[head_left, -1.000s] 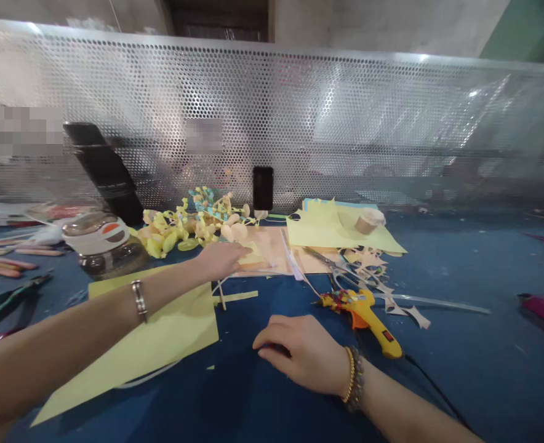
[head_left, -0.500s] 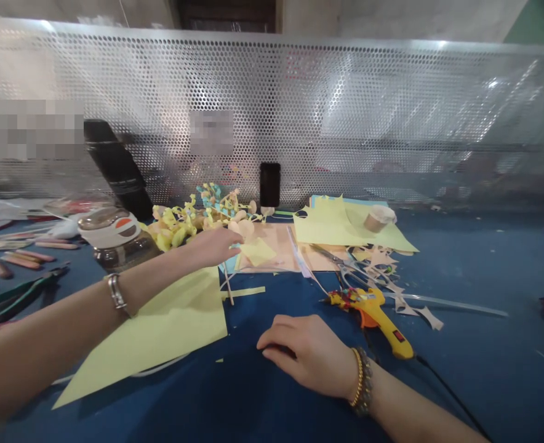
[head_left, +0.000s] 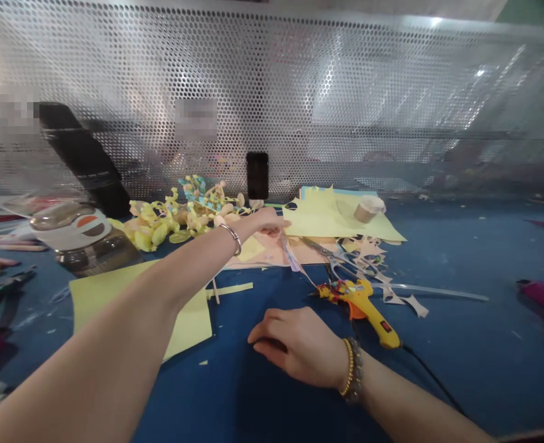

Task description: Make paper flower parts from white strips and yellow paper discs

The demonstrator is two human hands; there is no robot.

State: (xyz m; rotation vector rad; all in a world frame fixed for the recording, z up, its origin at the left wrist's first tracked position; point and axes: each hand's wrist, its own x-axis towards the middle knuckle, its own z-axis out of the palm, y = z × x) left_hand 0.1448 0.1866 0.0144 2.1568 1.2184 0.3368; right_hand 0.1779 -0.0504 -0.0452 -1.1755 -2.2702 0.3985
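My left hand [head_left: 267, 220] is stretched across the table over the peach paper [head_left: 309, 251]. Its forefinger points outward while the other fingers bend below, partly hidden, beside the top of a pale lilac strip [head_left: 290, 253] and the edge of a yellow sheet [head_left: 336, 215]. Nothing shows in its grasp. Under my left forearm lies another yellow sheet [head_left: 193, 326]. My right hand [head_left: 302, 347] rests on the blue table, fingers curled and thumb close to the forefinger, with nothing visible between them. A yellow glue gun [head_left: 368, 311] lies to its right, and scissors [head_left: 341, 261] lie beyond.
Yellow paper flowers [head_left: 154, 224] and a lidded jar [head_left: 87, 240] stand at the left. A phone [head_left: 258, 175] leans on the perforated metal screen [head_left: 355, 98]. Paper scraps [head_left: 368, 252], a tape roll [head_left: 368, 209] and a clear stick [head_left: 442, 291] lie right. Pliers [head_left: 4, 289] lie far left.
My left hand has moved right, from beside the small yellow paper piece to the lilac strip's upper end. My right hand keeps its pose. The view has shifted slightly.
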